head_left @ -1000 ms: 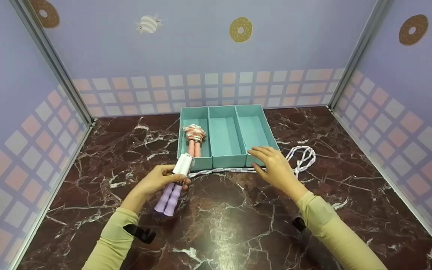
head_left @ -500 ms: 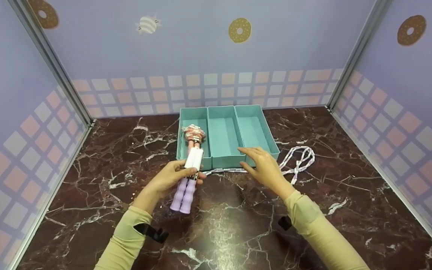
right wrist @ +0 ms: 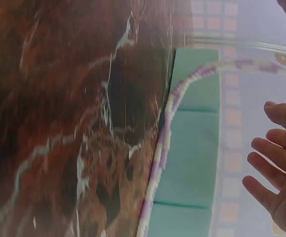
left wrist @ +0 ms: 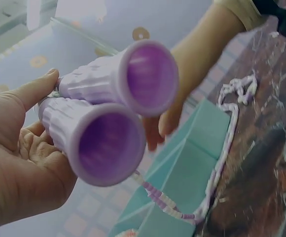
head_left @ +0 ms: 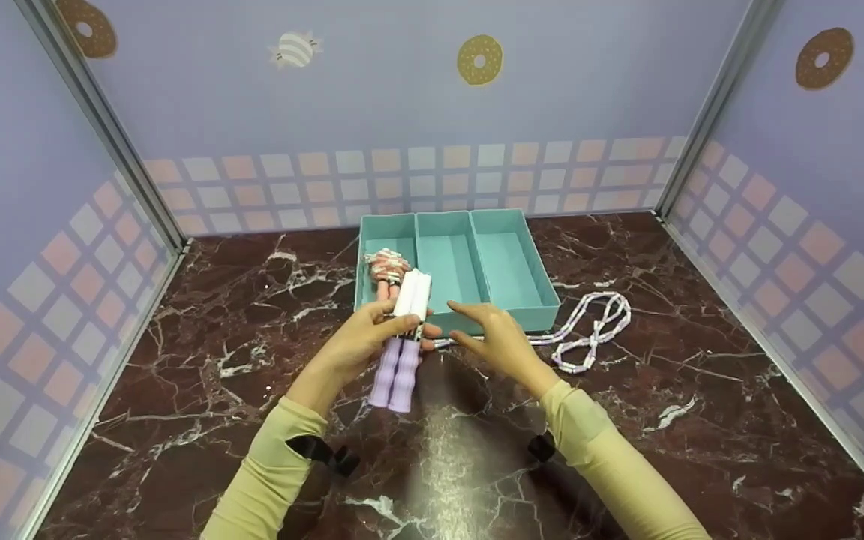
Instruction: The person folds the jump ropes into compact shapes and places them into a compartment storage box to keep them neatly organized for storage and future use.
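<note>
My left hand (head_left: pixel 361 334) grips the two handles of a jump rope (head_left: pixel 394 375) side by side, white at the top and purple below. In the left wrist view the hollow purple handle ends (left wrist: pixel 111 143) face the camera. The rope's beaded cord (head_left: pixel 593 337), white and purple, runs from the handles along the box front and lies looped on the table at the right. My right hand (head_left: pixel 499 337) hovers by the box front, fingers spread and holding nothing; the right wrist view shows these fingers (right wrist: pixel 271 158) apart from the cord.
A teal box (head_left: pixel 522 307) with three compartments stands at the back of the dark marbled table (head_left: pixel 237 465). Its left compartment holds a bundled pink-and-white jump rope (head_left: pixel 387 266). Patterned walls (head_left: pixel 387 90) enclose the table at the back and sides.
My left hand has carried the purple handles rightward and slightly up, toward the box's middle. My right hand has moved left toward them, leaving more of the looped cord in sight.
</note>
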`<action>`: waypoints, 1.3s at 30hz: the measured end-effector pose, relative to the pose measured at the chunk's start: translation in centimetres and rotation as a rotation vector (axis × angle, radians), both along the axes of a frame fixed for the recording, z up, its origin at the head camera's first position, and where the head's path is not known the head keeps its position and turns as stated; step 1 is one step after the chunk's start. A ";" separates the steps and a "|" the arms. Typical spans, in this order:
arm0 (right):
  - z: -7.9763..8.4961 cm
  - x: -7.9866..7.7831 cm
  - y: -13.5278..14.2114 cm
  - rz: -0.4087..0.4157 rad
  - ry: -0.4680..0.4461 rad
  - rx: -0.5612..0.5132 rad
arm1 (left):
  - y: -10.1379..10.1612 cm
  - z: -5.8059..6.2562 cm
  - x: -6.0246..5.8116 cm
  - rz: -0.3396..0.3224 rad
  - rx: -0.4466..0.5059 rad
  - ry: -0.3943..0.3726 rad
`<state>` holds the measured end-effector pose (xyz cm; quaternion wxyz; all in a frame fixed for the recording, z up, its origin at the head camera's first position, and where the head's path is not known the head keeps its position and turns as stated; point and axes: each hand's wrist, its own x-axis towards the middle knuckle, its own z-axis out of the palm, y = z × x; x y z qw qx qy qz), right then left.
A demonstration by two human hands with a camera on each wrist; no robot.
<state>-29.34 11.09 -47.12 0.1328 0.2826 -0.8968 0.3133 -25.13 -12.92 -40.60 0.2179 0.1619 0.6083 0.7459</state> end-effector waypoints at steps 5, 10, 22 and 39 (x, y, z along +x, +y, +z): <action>-0.9 -0.2 -1.3 0.056 -0.024 -0.053 | 0.8 0.8 0.1 -0.002 -0.009 0.029; -2.0 -0.4 -2.3 0.131 -0.067 -0.130 | 1.5 1.3 0.2 0.011 0.000 0.021; -3.0 -0.1 -2.6 0.206 -0.209 -0.245 | 1.0 2.0 0.6 -0.010 0.041 0.062; -2.3 0.8 0.3 0.173 -0.256 -0.323 | -0.9 0.4 0.1 0.207 0.140 -0.073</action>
